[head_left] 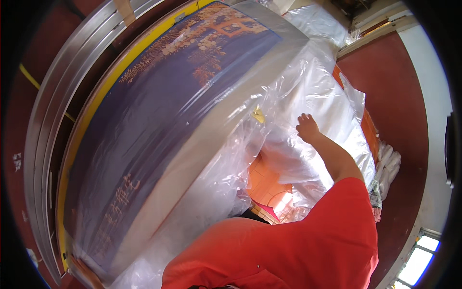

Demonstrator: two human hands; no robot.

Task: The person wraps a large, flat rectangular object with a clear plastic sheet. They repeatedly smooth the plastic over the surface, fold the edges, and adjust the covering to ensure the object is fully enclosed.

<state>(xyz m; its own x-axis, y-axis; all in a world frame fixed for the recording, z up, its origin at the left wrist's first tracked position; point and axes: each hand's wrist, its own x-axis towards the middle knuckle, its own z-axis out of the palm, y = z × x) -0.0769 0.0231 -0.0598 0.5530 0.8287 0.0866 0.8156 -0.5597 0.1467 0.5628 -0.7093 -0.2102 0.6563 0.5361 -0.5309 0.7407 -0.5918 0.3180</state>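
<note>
A large framed panel (144, 125) stands on the left, dark purple-blue with orange and cream flower decoration and a yellow edge. Clear plastic film (211, 178) drapes over its face and bunches in folds toward the middle. My right hand (307, 127) reaches out over the film at the centre right, its fingers curled on a part of it. At the lower left, my left hand (85, 272) lies along the panel's bottom corner, fingers stretched out and partly cut off by the dark rim. A small yellow piece (258, 114) shows among the folds.
Curved silver metal rails (48, 125) run beyond the panel on the left. More plastic-covered bulk (332, 111) fills the right, with an orange wooden edge (370, 132) beside it. Orange tiled floor (264, 180) shows between. A dark red wall surface (394, 96) and a bright window (416, 265) lie farther right.
</note>
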